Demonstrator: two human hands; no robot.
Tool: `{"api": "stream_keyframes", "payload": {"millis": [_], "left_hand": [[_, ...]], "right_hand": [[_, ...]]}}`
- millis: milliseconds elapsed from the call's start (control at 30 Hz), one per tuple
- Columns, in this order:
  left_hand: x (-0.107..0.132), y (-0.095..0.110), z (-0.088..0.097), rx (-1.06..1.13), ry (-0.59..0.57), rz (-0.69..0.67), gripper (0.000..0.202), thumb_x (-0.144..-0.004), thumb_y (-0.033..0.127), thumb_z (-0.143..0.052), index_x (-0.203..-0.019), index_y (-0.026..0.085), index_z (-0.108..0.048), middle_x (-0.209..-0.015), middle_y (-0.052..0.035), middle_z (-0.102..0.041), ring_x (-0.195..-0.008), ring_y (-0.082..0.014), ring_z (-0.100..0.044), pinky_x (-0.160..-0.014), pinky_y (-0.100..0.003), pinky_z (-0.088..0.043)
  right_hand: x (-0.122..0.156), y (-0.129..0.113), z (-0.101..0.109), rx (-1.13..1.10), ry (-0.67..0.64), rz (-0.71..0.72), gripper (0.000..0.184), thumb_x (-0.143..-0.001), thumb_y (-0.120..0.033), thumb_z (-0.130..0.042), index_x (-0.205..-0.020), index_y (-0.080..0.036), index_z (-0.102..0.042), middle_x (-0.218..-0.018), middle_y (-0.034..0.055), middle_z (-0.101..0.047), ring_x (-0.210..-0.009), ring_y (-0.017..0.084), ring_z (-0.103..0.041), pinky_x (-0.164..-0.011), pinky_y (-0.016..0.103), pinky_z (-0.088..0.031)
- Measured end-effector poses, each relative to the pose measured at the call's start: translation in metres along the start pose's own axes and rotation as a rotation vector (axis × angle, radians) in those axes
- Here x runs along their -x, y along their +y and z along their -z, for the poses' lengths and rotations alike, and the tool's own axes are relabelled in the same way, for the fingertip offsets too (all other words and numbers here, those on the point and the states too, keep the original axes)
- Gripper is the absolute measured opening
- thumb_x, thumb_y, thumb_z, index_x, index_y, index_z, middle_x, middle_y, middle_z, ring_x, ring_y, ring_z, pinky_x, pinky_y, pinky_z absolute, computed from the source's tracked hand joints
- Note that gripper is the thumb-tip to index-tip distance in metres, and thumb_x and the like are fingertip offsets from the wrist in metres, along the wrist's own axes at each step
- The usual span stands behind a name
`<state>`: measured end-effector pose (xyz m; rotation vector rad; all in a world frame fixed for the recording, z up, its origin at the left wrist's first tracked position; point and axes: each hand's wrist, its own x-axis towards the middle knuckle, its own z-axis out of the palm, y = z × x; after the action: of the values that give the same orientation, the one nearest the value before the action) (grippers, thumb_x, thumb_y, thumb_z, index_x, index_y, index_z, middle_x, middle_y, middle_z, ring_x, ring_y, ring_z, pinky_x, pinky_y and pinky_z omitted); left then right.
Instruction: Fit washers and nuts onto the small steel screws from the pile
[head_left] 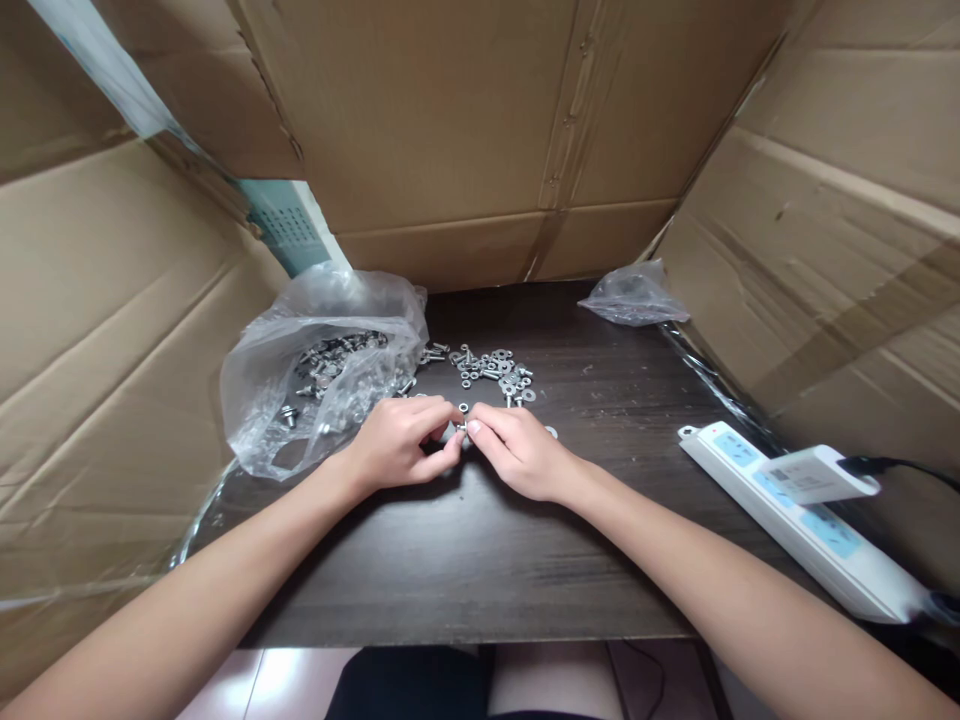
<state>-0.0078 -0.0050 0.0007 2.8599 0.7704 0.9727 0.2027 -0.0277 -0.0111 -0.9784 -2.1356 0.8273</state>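
My left hand (409,440) and my right hand (521,452) meet over the dark table, fingertips pinched close together. Between them is a small silver bolt (461,428), mostly covered by the fingers, so I cannot tell whether a nut or washer is on it. Just beyond the fingertips lies a single nut (463,407). Farther back is a loose pile of bolts, nuts and flat washers (491,372). Beside my right hand a washer (552,432) shows in part.
An open clear plastic bag (255,400) full of metal fasteners lies on the left. A smaller plastic bag (636,295) sits at the back right. Along the right edge runs a white power strip (780,520) with a plugged-in adapter (821,477). Cardboard walls (465,120) enclose the table (465,560).
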Motion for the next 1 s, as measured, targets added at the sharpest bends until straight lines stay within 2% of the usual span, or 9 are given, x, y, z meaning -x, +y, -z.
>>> {"api": "stream_keyframes", "payload": {"millis": [100,233,300,433,633,733,867,1000], "left_hand": [[-0.0007,0.0005,0.0002,0.000,0.004,0.003,0.013,-0.093,0.024,-0.054,-0.087,0.017,-0.063,-0.061,0.0048,-0.053,-0.052,-0.0096,-0.048,-0.051,-0.023,-0.036],[-0.0004,0.0004,-0.0002,0.001,0.012,0.011,0.013,-0.092,0.024,-0.054,-0.086,0.017,-0.062,-0.060,0.0049,-0.052,-0.052,-0.0097,-0.049,-0.051,-0.023,-0.036],[-0.0001,0.0001,-0.0005,0.006,0.014,0.013,0.013,-0.092,0.024,-0.054,-0.085,0.017,-0.062,-0.060,0.0051,-0.052,-0.051,-0.0096,-0.048,-0.051,-0.023,-0.036],[-0.0008,-0.0007,-0.0006,-0.001,0.005,-0.007,0.013,-0.093,0.024,-0.053,-0.085,0.017,-0.061,-0.060,0.0045,-0.055,-0.051,-0.0098,-0.050,-0.050,-0.023,-0.037],[-0.0015,-0.0008,-0.0002,-0.018,0.003,-0.028,0.013,-0.094,0.024,-0.052,-0.087,0.017,-0.060,-0.061,0.0040,-0.056,-0.051,-0.0103,-0.050,-0.050,-0.024,-0.037],[-0.0011,-0.0005,-0.0001,-0.005,-0.001,-0.020,0.012,-0.095,0.024,-0.052,-0.088,0.017,-0.060,-0.061,0.0045,-0.056,-0.051,-0.0101,-0.050,-0.050,-0.023,-0.037],[-0.0008,-0.0005,0.0000,0.003,-0.007,-0.012,0.013,-0.095,0.025,-0.053,-0.088,0.017,-0.060,-0.060,0.0049,-0.055,-0.050,-0.0095,-0.050,-0.050,-0.023,-0.036],[-0.0008,-0.0007,-0.0006,-0.013,-0.024,-0.012,0.013,-0.095,0.026,-0.053,-0.089,0.017,-0.061,-0.060,0.0051,-0.056,-0.050,-0.0095,-0.050,-0.050,-0.023,-0.037]], "right_hand": [[0.0002,-0.0009,0.0005,-0.006,0.008,-0.007,0.028,-0.104,-0.029,-0.036,-0.078,-0.021,-0.045,-0.071,-0.0014,-0.050,-0.065,0.015,-0.047,-0.066,0.029,-0.035],[0.0010,-0.0029,0.0014,-0.029,0.037,-0.013,0.013,-0.100,-0.028,-0.045,-0.091,-0.021,-0.051,-0.082,0.0006,-0.058,-0.073,0.016,-0.053,-0.069,0.029,-0.038],[0.0012,-0.0031,0.0015,-0.026,0.037,-0.010,0.011,-0.100,-0.027,-0.046,-0.092,-0.021,-0.051,-0.083,0.0007,-0.058,-0.073,0.016,-0.053,-0.069,0.029,-0.038],[0.0009,-0.0018,0.0007,-0.042,0.015,0.005,0.018,-0.102,-0.028,-0.041,-0.089,-0.021,-0.050,-0.083,0.0014,-0.059,-0.075,0.017,-0.054,-0.072,0.030,-0.039],[0.0007,0.0007,-0.0007,-0.032,-0.003,-0.008,0.030,-0.105,-0.032,-0.035,-0.077,-0.022,-0.041,-0.071,-0.0019,-0.047,-0.064,0.015,-0.044,-0.065,0.030,-0.034],[0.0013,0.0005,0.0001,-0.037,-0.007,-0.015,0.032,-0.106,-0.033,-0.034,-0.077,-0.022,-0.041,-0.070,-0.0020,-0.046,-0.064,0.015,-0.043,-0.065,0.030,-0.034],[0.0020,-0.0013,0.0020,-0.062,0.026,-0.002,0.020,-0.103,-0.030,-0.040,-0.087,-0.021,-0.049,-0.082,0.0008,-0.057,-0.075,0.016,-0.053,-0.071,0.030,-0.039],[0.0021,-0.0027,0.0025,-0.045,0.086,0.021,0.006,-0.096,-0.024,-0.049,-0.091,-0.021,-0.049,-0.082,0.0001,-0.056,-0.071,0.015,-0.050,-0.067,0.029,-0.038]]}}
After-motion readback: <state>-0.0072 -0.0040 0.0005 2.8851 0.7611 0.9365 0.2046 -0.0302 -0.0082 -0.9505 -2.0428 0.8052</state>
